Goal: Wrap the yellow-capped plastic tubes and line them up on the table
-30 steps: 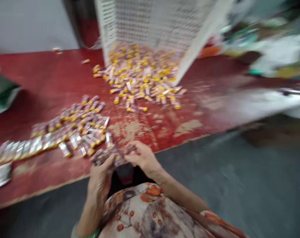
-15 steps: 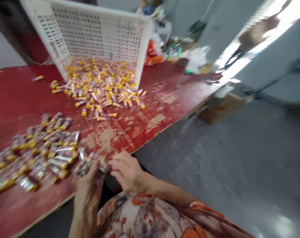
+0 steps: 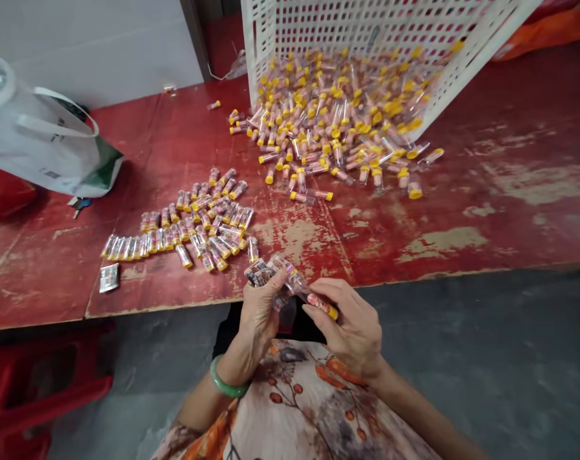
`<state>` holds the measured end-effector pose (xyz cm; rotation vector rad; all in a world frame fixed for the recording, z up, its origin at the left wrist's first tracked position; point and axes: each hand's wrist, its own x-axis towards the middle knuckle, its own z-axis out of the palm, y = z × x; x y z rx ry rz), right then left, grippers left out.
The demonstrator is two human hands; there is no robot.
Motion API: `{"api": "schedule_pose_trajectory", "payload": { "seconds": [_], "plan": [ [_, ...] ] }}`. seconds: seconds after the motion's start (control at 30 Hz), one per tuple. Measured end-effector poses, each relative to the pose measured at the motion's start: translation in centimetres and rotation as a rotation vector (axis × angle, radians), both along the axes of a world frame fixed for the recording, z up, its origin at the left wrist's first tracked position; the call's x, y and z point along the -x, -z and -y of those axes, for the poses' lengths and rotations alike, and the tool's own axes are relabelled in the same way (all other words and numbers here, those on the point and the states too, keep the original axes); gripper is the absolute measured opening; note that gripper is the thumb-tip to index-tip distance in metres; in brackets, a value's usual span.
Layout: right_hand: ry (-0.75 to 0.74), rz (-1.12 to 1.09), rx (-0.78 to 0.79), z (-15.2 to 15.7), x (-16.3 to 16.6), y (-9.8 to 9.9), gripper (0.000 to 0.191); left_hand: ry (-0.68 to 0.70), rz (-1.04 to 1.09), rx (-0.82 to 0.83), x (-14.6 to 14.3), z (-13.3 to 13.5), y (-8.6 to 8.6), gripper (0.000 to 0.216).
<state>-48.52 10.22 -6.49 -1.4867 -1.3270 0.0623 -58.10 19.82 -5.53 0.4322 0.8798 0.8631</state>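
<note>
My left hand (image 3: 261,310) is closed around a bunch of printed clear plastic sleeves (image 3: 259,273), thumb on top. Between the thumb and fingers of my right hand (image 3: 354,322) is a small clear tube with a yellow cap (image 3: 322,305), its inner end at the mouth of one sleeve. How far it reaches into the sleeve I cannot tell. Beyond my left hand, several sleeved tubes (image 3: 218,223) lie in a cluster with a row on its left. Farther back, a heap of bare yellow-capped tubes (image 3: 313,137) with pink contents spills from a tipped white plastic basket (image 3: 481,57).
The worn red table (image 3: 294,246) has its front edge just before my body. A silvery packet (image 3: 109,278) lies near that edge. At left stand a white bag (image 3: 55,150) and, by it, keys (image 3: 79,204). A red stool (image 3: 55,383) is below the table.
My view has swung left, bringing the bag and stool into sight. The yellow-capped tube now shows in my right hand; earlier it could not be made out. My left hand keeps the sleeves.
</note>
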Motion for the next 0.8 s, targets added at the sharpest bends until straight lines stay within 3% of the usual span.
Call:
{"api": "schedule_pose_trajectory", "payload": {
  "seconds": [0.17, 0.33, 0.5, 0.67, 0.73, 0.8],
  "plan": [
    [0.021, 0.146, -0.082, -0.3, 0.3, 0.8, 0.034, 0.025, -0.011, 0.004, 0.3, 0.1, 0.1, 0.03],
    [0.044, 0.017, -0.112, -1.3, 1.5, 1.0, 0.025, 0.005, -0.026, -0.075, 0.7, 0.7, 0.3, 0.034],
    [0.036, 0.157, -0.204, -2.5, 1.7, 1.4, 0.027, 0.051, -0.01, -0.01, 1.3, 0.8, 0.8, 0.032],
    [-0.318, -0.007, 0.052, -2.0, -0.3, 1.2, 0.031, 0.067, -0.015, 0.014, 2.2, -0.3, 0.9, 0.031],
    [-0.315, -0.083, 0.058, -1.7, -0.6, 1.3, 0.028, 0.098, -0.007, 0.018, 2.4, -0.5, 0.7, 0.032],
    [-0.213, -0.113, 0.0, -1.7, -0.4, 1.6, 0.024, 0.139, 0.0, 0.02, 2.5, -0.3, 0.5, 0.033]
  ]
}}
